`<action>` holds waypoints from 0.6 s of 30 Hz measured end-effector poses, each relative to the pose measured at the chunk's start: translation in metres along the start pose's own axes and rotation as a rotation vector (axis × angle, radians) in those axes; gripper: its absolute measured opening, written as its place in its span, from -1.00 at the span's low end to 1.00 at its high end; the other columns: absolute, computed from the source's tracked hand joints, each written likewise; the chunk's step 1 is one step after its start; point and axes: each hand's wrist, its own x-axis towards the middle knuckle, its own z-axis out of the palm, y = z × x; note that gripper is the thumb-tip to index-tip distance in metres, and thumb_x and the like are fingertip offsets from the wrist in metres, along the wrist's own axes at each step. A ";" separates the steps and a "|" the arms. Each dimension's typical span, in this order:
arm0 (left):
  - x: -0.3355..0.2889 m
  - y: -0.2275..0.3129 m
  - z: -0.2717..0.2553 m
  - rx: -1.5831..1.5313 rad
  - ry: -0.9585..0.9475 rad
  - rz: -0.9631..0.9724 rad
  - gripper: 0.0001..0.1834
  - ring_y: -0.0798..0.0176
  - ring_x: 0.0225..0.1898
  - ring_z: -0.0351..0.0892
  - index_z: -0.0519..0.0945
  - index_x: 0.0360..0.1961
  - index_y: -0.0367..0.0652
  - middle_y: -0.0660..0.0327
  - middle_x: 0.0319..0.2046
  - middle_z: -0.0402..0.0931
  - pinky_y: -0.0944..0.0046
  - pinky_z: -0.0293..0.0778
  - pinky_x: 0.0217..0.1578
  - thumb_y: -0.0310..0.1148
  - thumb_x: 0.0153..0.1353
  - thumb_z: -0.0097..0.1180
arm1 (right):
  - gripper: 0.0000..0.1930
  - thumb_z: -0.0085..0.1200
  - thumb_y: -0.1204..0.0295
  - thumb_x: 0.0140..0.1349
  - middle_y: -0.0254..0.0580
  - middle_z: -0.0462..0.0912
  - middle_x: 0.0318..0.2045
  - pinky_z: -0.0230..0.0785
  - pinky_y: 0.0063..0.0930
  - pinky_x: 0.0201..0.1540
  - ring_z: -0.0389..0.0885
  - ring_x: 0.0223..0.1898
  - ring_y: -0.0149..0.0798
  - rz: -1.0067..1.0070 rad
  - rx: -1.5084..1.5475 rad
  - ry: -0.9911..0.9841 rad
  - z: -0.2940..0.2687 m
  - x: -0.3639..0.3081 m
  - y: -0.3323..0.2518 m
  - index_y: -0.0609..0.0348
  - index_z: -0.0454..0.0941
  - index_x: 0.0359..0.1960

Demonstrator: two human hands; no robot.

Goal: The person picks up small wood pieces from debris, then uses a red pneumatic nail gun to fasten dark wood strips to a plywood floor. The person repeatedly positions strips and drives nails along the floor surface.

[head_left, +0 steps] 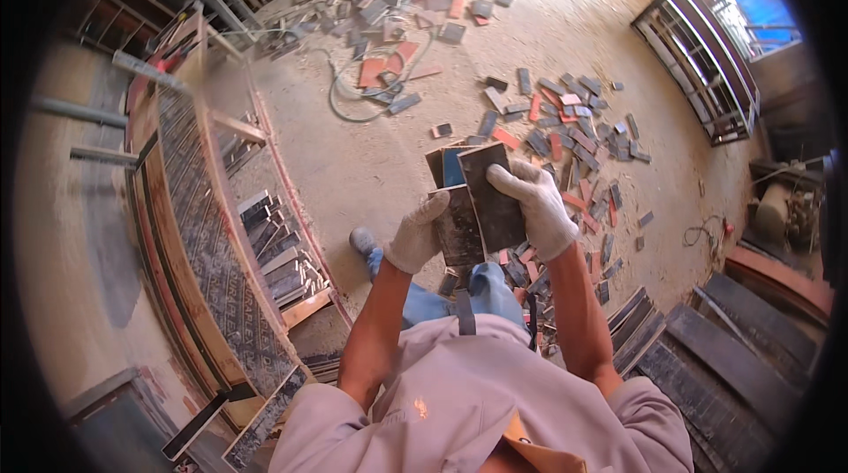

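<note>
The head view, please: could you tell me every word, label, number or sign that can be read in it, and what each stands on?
Long dark panel at left: printed lettering; I won't copy its wording.
Shirt: small orange mark, too blurred to tell whether it is lettering.
Board pieces in the left hand and right hand: no readable text.

Dusty floor (340, 177), scattered blocks (583, 136), looped hose (355, 121)
</note>
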 end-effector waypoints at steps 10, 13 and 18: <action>-0.171 0.181 -0.114 -0.223 0.338 0.427 -0.41 0.09 0.10 0.63 0.47 0.26 -0.23 0.08 0.12 0.61 0.05 0.51 0.21 -0.01 0.40 0.14 | -0.74 0.22 0.31 0.36 -0.20 0.72 -0.23 0.62 -0.35 -0.17 0.72 -0.27 -0.28 0.058 0.485 0.028 0.279 0.085 0.057 0.25 0.60 -0.08; -0.199 0.213 -0.143 -0.069 0.293 0.429 -0.42 0.16 0.07 0.65 0.48 0.25 -0.21 0.14 0.10 0.61 0.11 0.55 0.16 -0.05 0.37 0.19 | -0.73 0.23 0.32 0.35 -0.21 0.72 -0.21 0.59 -0.36 -0.11 0.70 -0.22 -0.30 0.022 0.445 0.003 0.328 0.099 0.067 0.26 0.60 -0.08; -0.198 0.227 -0.167 0.099 0.401 0.514 -0.50 0.27 0.02 0.67 0.44 0.27 -0.17 0.20 0.06 0.62 0.27 0.64 -0.05 -0.23 0.38 0.23 | -0.76 0.28 0.40 0.30 -0.18 0.72 -0.20 0.58 -0.40 -0.11 0.70 -0.26 -0.33 -0.014 0.313 -0.071 0.384 0.132 0.054 0.25 0.60 -0.08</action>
